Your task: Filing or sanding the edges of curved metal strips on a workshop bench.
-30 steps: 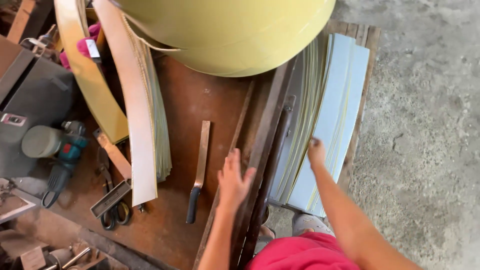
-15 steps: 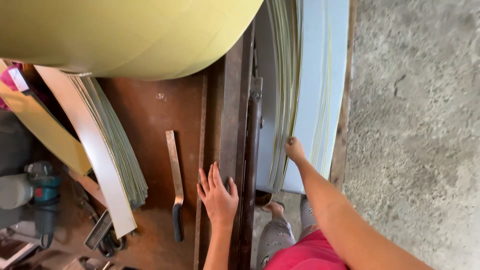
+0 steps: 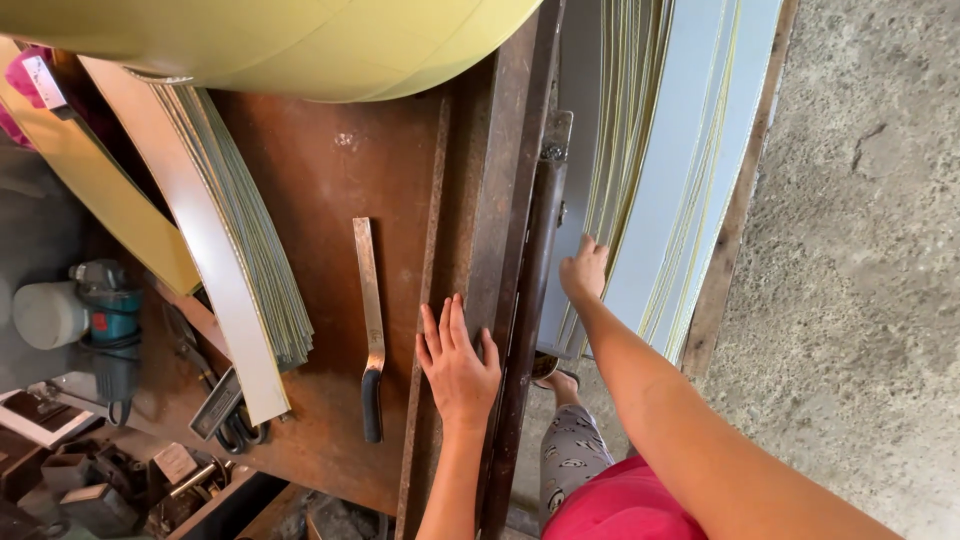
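Two bare hands are showing in the head view, both reaching forward over a rusty brown metal table. The left hand is lying flat, palm down, with its fingers spread a little, pressing on the dark steel rails that are running along the table's right edge. The right hand is reaching past that edge and is touching the near end of a stack of long pale blue-grey sheets with yellowish edges, which are hanging or leaning just beyond the right edge of the table; its fingers are curling against the sheet edges, but whether they are pinching one sheet or only resting there I cannot tell.

Just left of the left hand, a long flat metal blade with a black handle is lying on the table, its handle pointing toward the near edge. Farther left, a bundle of thin white and green-edged strips is slanting across the table, from the far left corner toward the near edge. A large pale yellow rounded roll is sitting over the far edge. Beyond the left edge, a teal power tool with a white disc is resting among the clutter. A pair of black-handled scissors is lying at the near end of the strips.
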